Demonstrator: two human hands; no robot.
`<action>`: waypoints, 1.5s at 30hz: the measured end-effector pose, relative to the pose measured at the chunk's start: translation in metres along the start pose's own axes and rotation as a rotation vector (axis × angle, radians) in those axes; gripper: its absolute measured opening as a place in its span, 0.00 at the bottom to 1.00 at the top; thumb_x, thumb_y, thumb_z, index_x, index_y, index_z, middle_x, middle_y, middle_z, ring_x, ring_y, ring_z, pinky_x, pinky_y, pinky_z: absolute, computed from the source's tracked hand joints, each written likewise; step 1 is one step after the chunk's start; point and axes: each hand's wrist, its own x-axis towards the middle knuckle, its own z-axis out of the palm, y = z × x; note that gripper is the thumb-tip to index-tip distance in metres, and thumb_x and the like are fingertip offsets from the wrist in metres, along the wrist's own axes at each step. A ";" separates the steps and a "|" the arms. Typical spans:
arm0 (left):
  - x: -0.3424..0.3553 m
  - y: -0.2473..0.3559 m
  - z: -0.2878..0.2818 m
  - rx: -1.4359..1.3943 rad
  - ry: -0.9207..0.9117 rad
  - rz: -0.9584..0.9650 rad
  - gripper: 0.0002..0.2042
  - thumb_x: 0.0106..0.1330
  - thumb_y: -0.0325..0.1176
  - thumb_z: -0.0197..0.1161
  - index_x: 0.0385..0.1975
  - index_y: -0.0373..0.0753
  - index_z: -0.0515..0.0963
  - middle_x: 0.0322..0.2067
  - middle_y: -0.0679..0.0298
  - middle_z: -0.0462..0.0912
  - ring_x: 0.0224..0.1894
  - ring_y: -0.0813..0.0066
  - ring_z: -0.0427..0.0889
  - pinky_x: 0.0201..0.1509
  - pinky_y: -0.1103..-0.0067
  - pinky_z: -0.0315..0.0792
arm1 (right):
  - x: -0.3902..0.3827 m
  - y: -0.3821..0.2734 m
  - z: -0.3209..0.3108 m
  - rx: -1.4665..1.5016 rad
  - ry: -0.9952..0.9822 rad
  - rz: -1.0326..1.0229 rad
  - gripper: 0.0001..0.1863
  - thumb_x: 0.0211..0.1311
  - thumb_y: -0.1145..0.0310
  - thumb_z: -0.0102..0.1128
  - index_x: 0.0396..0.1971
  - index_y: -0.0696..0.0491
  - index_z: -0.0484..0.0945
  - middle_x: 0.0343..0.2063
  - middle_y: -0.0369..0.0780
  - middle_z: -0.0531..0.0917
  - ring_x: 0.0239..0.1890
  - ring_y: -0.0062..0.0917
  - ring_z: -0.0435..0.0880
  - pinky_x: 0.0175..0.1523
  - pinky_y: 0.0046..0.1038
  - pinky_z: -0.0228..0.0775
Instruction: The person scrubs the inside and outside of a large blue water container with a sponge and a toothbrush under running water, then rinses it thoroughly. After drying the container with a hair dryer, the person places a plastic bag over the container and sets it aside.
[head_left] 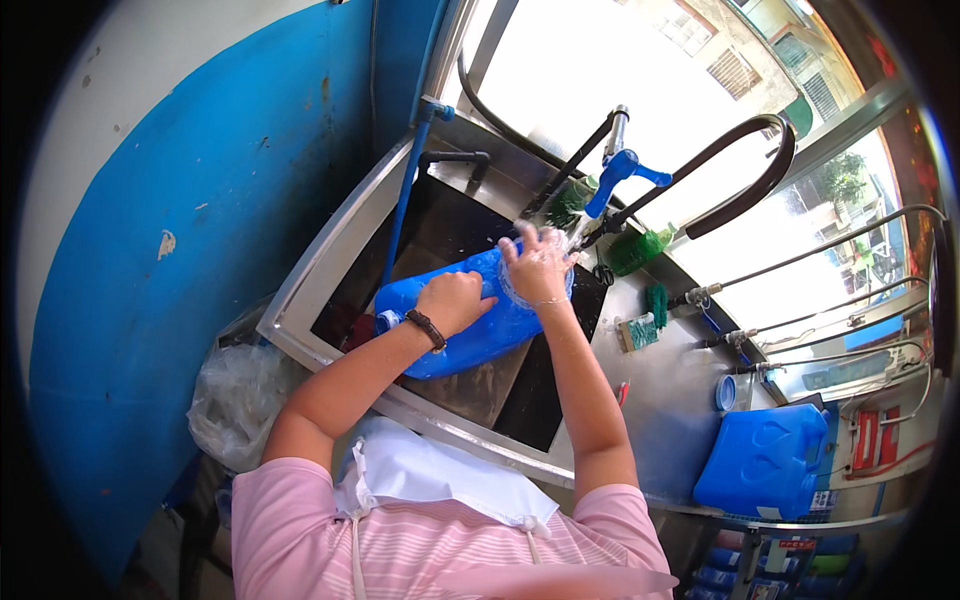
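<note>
A blue plastic jug (470, 342) lies on its side across the sink (352, 258), its capped end toward the left. My left hand (452, 300) is closed around the jug's top side, apparently at the handle, which the hand mostly hides. White suds cover my right hand (538, 268), which rests with spread fingers on the jug's foamy far end. Close above that hand is a faucet with a blue lever (622, 175), and water runs down beside the fingers.
Right of the sink, a steel counter (655, 420) carries a sponge (638, 333), a green brush (656, 304) and a blue cap (725, 392). Another blue jug (765, 458) stands farther right. Green bottles (635, 250) sit behind the sink. Plastic bags (240, 400) hang at left.
</note>
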 end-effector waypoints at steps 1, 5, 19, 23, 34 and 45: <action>0.000 0.006 0.003 -0.024 0.011 -0.029 0.21 0.60 0.51 0.65 0.29 0.34 0.78 0.26 0.49 0.83 0.33 0.51 0.84 0.36 0.62 0.78 | 0.006 0.000 0.001 -0.145 -0.081 -0.015 0.27 0.62 0.46 0.54 0.55 0.48 0.74 0.59 0.53 0.69 0.61 0.48 0.69 0.62 0.64 0.51; 0.003 0.020 0.008 -0.101 0.020 -0.128 0.20 0.60 0.49 0.66 0.30 0.34 0.78 0.27 0.49 0.84 0.34 0.51 0.85 0.38 0.62 0.79 | 0.010 -0.010 0.006 -0.045 -0.055 0.092 0.32 0.59 0.45 0.55 0.59 0.47 0.71 0.63 0.55 0.64 0.66 0.56 0.61 0.63 0.70 0.44; 0.029 -0.032 -0.014 -0.005 -0.080 0.076 0.22 0.60 0.53 0.64 0.34 0.35 0.80 0.33 0.49 0.84 0.38 0.52 0.84 0.45 0.63 0.78 | -0.005 0.002 -0.001 -0.173 -0.167 -0.150 0.40 0.49 0.42 0.63 0.66 0.27 0.64 0.67 0.59 0.56 0.67 0.61 0.56 0.63 0.69 0.46; 0.020 -0.018 -0.004 -0.001 -0.051 0.059 0.22 0.61 0.52 0.64 0.34 0.35 0.79 0.32 0.49 0.84 0.38 0.51 0.84 0.44 0.63 0.78 | -0.011 -0.001 0.001 -0.111 -0.113 0.024 0.41 0.48 0.43 0.65 0.66 0.31 0.64 0.64 0.59 0.62 0.67 0.59 0.57 0.64 0.70 0.43; 0.032 -0.059 -0.026 0.045 -0.230 0.437 0.21 0.57 0.55 0.65 0.28 0.40 0.78 0.26 0.54 0.83 0.33 0.53 0.83 0.39 0.63 0.77 | -0.038 0.022 -0.027 -0.049 -0.492 -0.912 0.27 0.42 0.58 0.69 0.48 0.39 0.81 0.52 0.51 0.71 0.61 0.51 0.66 0.59 0.63 0.54; 0.028 -0.017 -0.014 0.087 -0.236 0.259 0.20 0.58 0.55 0.65 0.32 0.41 0.81 0.30 0.55 0.85 0.37 0.55 0.85 0.43 0.64 0.78 | -0.009 0.024 -0.027 -0.023 -0.247 -0.456 0.20 0.63 0.48 0.55 0.34 0.49 0.86 0.43 0.50 0.80 0.50 0.45 0.77 0.53 0.49 0.64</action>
